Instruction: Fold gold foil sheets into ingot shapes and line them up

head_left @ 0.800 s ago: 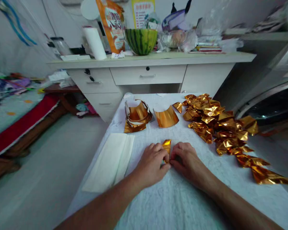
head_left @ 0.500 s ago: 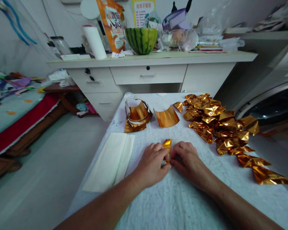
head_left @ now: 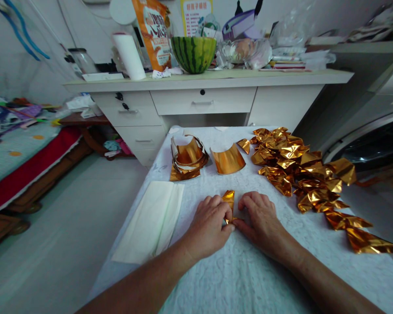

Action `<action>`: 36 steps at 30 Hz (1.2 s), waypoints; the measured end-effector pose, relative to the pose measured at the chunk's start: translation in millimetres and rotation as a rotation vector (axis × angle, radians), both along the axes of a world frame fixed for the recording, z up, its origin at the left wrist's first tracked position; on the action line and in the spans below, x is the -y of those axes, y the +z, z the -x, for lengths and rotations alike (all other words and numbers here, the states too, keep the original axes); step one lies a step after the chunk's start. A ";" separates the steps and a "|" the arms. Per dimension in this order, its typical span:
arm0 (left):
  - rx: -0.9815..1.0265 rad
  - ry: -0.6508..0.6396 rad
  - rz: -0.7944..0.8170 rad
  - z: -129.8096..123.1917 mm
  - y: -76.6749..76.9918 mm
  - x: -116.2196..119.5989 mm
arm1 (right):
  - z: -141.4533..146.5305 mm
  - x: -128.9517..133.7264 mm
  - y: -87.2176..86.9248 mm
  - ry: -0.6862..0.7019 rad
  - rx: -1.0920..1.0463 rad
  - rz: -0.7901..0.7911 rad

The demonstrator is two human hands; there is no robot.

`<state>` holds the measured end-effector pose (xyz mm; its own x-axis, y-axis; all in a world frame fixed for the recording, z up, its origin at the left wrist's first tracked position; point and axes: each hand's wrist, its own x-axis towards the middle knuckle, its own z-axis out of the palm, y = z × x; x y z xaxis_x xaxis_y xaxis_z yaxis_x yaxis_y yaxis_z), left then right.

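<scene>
A small folded piece of gold foil [head_left: 228, 197] lies on the cloth-covered table between my two hands. My left hand [head_left: 208, 222] is closed on its left side, with fingertips and thumb pressing it down. My right hand [head_left: 259, 220] rests at the right of the foil. Its thumb tip touches the foil's lower corner, while the curled index finger stands apart from the thumb. Part of the foil is hidden under my left fingers. To the left lies a stack of pale paper sheets [head_left: 149, 220].
Folded gold foil pieces [head_left: 288, 159] are heaped at the right. Beyond my hands are a curved gold sheet [head_left: 228, 160] and a coiled gold strip bundle [head_left: 188, 152]. The table [head_left: 212, 279] meets a white desk [head_left: 203, 83] carrying half a watermelon [head_left: 194, 54].
The index finger of my right hand has lifted away from its thumb and moved slightly right. A small gold corner now shows by the thumb. My left hand stays in place.
</scene>
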<state>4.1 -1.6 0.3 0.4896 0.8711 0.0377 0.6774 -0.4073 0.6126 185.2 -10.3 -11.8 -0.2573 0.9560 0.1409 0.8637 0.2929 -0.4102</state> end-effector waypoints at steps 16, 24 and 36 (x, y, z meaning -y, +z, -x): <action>-0.005 0.015 0.004 -0.8 -3.0 3.0 | -21.0 -4.7 -5.0 -0.121 0.070 -0.028; 0.011 0.017 0.007 -0.3 -1.5 3.6 | -19.7 -10.8 5.4 0.131 -0.145 -0.139; 0.058 -0.082 -0.022 14.8 5.1 -5.3 | -14.0 -14.9 8.3 0.145 -0.131 -0.074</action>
